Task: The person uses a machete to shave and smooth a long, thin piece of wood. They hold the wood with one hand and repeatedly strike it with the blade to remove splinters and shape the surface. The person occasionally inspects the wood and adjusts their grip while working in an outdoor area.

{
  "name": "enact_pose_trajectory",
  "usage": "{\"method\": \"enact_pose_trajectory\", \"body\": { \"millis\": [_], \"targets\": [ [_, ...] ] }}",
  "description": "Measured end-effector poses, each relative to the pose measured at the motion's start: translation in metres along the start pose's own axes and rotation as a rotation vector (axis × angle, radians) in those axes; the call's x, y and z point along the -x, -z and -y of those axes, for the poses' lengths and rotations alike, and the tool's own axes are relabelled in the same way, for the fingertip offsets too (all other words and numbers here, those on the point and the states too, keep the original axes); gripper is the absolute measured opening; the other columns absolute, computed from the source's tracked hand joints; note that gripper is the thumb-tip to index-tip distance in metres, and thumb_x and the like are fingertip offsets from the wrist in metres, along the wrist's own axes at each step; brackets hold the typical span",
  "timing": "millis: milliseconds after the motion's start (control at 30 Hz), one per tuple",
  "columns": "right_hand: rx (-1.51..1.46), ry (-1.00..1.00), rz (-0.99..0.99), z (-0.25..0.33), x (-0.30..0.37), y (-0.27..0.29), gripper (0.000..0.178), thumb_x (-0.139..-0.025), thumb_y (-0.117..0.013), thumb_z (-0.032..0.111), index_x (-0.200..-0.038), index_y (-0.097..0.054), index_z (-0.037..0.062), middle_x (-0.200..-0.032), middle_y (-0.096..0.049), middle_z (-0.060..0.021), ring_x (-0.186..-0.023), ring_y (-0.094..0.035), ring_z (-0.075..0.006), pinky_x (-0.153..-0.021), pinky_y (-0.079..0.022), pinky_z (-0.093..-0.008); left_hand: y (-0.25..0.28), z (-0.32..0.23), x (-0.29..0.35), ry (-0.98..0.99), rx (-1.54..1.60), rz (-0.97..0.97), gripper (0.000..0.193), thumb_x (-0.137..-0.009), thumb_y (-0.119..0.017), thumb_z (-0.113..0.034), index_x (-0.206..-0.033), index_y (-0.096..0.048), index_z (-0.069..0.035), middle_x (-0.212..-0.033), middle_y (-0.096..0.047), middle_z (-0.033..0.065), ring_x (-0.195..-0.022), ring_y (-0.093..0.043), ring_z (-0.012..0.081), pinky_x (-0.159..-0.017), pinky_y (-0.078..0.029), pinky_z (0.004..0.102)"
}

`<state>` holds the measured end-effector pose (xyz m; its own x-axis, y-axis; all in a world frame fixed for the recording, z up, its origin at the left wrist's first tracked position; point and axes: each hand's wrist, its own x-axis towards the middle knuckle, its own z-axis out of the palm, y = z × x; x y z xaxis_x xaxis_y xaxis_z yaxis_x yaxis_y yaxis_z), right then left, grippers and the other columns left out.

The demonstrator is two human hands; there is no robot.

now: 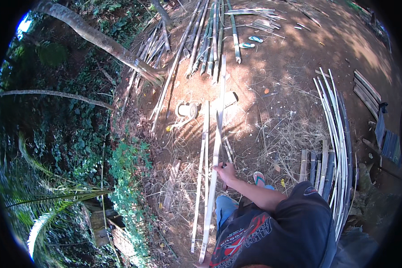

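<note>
A long pale bamboo strip (211, 192) runs away from me, from the lower edge up to the bamboo poles. At its near end, my left hand (202, 265) shows only as a sliver, closed on the strip. My right hand (227, 173) is closed around a long knife, beside the middle of the strip. The knife's thin dark blade (219, 127) points away along the strip, and part of its handle shows below my fist. Just left of the strip, a second, narrower bamboo strip (200, 190) lies nearly parallel.
Bamboo poles (208, 40) lie ahead, near a pair of slippers (251, 42). A spool-shaped object (187, 110) sits on sunlit ground. Long pale strips (335, 134) and short bamboo pieces (324, 167) are at the right. Plants (128, 169) and a leaning trunk (98, 40) border the left.
</note>
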<state>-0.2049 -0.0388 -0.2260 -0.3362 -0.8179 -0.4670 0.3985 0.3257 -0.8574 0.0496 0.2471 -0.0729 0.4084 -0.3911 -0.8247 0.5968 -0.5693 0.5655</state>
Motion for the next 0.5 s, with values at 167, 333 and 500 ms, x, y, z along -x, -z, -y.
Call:
{"method": "enact_pose_trajectory", "body": {
  "millis": [167, 333, 500],
  "targets": [
    [0.062, 0.212, 0.018, 0.017, 0.067, -0.011, 0.019, -0.08, -0.077, 0.014, -0.078, -0.062, 0.0026, -0.067, -0.063, -0.0046, -0.06, -0.056, -0.0112, -0.055, -0.043, -0.0297, 0.02, -0.024, 0.012, 0.046, -0.457, 0.23, 0.047, -0.104, -0.04, -0.04, -0.087, -0.059, -0.001, -0.06, -0.054, 0.0049, -0.056, -0.055, 0.0196, -0.081, -0.055, 0.0384],
    [0.072, 0.257, 0.023, 0.025, 0.144, -0.017, 0.022, -0.081, -0.078, 0.018, -0.079, -0.062, 0.0027, -0.066, -0.06, -0.0023, -0.057, -0.052, -0.0103, -0.053, -0.041, -0.0298, 0.022, -0.062, -0.073, -0.394, -0.807, 0.42, 0.052, -0.104, -0.042, -0.042, -0.114, -0.061, 0.005, -0.082, -0.068, 0.0099, -0.079, -0.067, 0.0199, -0.085, -0.054, 0.0362],
    [0.085, 0.403, 0.092, -0.007, 0.233, -0.031, 0.023, -0.084, -0.076, 0.022, -0.08, -0.063, 0.0021, -0.065, -0.06, -0.0012, -0.056, -0.052, -0.0082, -0.05, -0.04, -0.0295, -0.054, -0.058, -0.105, -0.46, -0.688, 0.986, 0.067, -0.105, -0.024, -0.054, -0.139, -0.041, 0.002, -0.121, -0.059, 0.0186, -0.104, -0.063, 0.0261, -0.09, -0.052, 0.0387]
  ]
}}
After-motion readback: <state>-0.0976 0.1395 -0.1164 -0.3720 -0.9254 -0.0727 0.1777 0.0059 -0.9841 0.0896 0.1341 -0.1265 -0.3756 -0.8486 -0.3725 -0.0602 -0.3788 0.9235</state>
